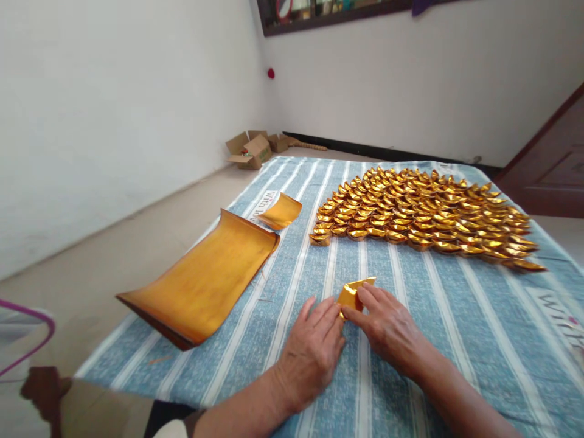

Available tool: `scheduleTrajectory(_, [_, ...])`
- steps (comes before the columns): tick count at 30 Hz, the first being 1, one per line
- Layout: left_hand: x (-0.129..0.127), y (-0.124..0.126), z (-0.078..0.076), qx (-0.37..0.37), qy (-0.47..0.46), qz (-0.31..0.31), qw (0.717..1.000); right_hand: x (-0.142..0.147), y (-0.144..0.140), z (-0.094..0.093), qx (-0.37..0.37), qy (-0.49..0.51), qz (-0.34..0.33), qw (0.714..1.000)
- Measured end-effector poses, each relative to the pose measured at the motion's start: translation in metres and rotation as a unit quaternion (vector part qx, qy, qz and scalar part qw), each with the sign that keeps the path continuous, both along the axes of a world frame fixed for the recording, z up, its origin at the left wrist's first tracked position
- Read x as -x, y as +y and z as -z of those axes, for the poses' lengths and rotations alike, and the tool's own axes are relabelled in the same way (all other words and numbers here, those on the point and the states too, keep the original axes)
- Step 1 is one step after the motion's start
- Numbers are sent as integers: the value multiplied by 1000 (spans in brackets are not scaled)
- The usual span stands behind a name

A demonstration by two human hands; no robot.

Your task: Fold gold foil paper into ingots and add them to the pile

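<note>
A small sheet of gold foil paper (350,296), partly folded, lies on the striped cloth between my hands. My right hand (387,325) pinches its right side with thumb and fingers. At the lower left edge of the paper, my left hand (314,350) presses with its fingertips, its index finger slightly raised; its thumb is hidden. Beyond my hands, several folded gold paper ingots (410,213) stand in tight rows. To the left rests a large stack of gold foil sheets (205,277) with curled edges, and past it a smaller curled gold piece (283,211).
A blue and white striped tablecloth (292,267) covers the table. On the floor behind its far left corner sit open cardboard boxes (253,150). White walls rise left and behind, and a dark red wooden panel (547,158) stands at right. A purple rim (34,313) shows at lower left.
</note>
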State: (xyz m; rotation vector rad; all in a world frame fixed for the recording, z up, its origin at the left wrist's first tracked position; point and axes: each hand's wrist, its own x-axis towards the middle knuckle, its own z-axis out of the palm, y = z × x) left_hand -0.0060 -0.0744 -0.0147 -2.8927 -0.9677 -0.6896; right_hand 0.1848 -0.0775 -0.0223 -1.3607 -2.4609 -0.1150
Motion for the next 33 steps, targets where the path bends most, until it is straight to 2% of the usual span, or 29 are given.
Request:
scheduleTrajectory(7, [1,-8,1,37,21,-24,999,-2,0,-3,7,-1,-6,1000])
scheduleTrajectory(22, [2,-14,7,18,39,-53,998,-1,0,-2,17,16,4,1000])
scheduleTrajectory(27, [3,-14,8,10,54,-59,997,4,-2,-1,10,25,35,999])
scheduleTrajectory(33, [3,-13,9,-8,89,-49,995,15,-3,10,-11,49,94,994])
